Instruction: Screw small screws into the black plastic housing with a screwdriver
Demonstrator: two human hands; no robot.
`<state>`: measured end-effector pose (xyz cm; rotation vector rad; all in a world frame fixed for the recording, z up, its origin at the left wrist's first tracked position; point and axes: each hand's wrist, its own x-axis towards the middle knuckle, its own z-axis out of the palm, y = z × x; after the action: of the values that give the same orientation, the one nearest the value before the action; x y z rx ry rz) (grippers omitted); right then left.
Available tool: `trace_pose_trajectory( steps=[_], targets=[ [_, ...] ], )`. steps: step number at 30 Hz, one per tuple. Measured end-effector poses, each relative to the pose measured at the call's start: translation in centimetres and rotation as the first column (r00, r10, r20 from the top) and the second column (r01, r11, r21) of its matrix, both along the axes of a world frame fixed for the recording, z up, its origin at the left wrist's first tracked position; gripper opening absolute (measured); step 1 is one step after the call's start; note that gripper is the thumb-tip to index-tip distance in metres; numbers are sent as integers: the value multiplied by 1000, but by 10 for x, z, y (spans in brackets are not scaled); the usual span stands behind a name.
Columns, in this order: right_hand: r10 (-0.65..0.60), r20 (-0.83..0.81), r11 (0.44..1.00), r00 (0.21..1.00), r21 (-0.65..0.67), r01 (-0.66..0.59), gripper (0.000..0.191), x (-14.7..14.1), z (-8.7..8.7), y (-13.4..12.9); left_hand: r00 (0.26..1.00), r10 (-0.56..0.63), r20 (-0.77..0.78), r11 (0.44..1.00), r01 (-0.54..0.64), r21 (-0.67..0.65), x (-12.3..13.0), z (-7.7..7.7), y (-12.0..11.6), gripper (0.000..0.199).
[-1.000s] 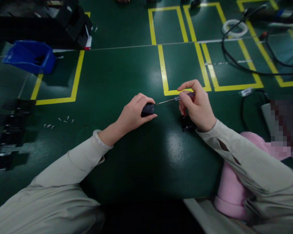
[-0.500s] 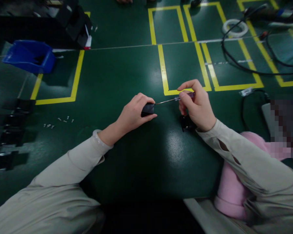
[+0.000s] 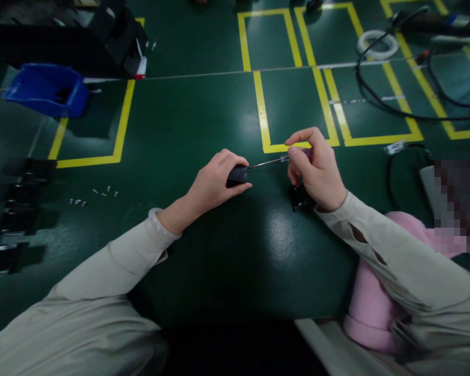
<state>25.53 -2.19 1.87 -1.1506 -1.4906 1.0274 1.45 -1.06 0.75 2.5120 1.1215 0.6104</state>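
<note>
Near the middle of the table, my left hand [image 3: 215, 180] is closed around a small black block-like part [image 3: 237, 176], thumb on its near side and fingers on the far side. My right hand [image 3: 315, 167] grips the clear purplish handle of a screwdriver [image 3: 267, 163]. Its thin shaft points left, and the tip meets the upper right edge of the black part; how deep it sits I cannot tell. Beneath my right hand lies another small black part [image 3: 297, 198], partly covered by the fingers. Several small screws [image 3: 104, 193] are scattered on the table left of my left hand.
Several black parts [image 3: 18, 222] stand in a column at the left edge. A blue bin [image 3: 49, 91] sits at the upper left beside black stacked pieces [image 3: 117, 42]. A white ring [image 3: 377, 45] and black cable [image 3: 379, 102] lie at the upper right. Yellow tape [image 3: 264, 120] marks the green table.
</note>
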Motion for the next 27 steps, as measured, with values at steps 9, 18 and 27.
trace_pose_trajectory(
  steps=[9,18,27],
  targets=[
    [11,-6,1000,1000,14,-11,23,-1,0,-1,1000,-1,-3,1000,1,0,0,0,1,36],
    [2,10,1000,1000,7,-2,29,0,-1,0,1000,-6,-1,1000,6,13,0,-2,1,35],
    [-7,41,1000,999,10,7,24,0,0,0,1000,-3,-4,1000,3,20,-1,-1,1,36]
  ],
)
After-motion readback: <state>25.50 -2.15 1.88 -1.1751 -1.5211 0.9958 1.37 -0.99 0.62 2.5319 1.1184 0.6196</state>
